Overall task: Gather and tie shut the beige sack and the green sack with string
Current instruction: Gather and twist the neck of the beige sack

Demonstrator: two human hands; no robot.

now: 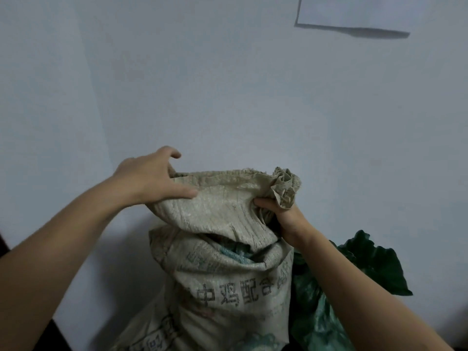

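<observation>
Beige sack [222,287] stands upright against the wall [228,84], mouth lifted and half gathered. What it stands on is out of frame, so no edge to place it by. Right hand [281,211] is clenched round a crumpled bunch [283,186] of the rim at the mouth's right end, fist up, forearm rising from bottom right; likely it locks in the pleats made so far. Left hand [149,178] grasps the rim's left end, thumb laid flat on the outer cloth, fingers hooked over the top edge, arm stretched in from the left. This keeps the rim taut so more can be fed across to the bunch. Mouth is not yet closed and no string is visible. Green sack [374,264] sits just beside the beige one on its right, partly behind the right forearm, top open and floppy, untouched. A paper sheet [354,8] hangs on the wall, upper right
</observation>
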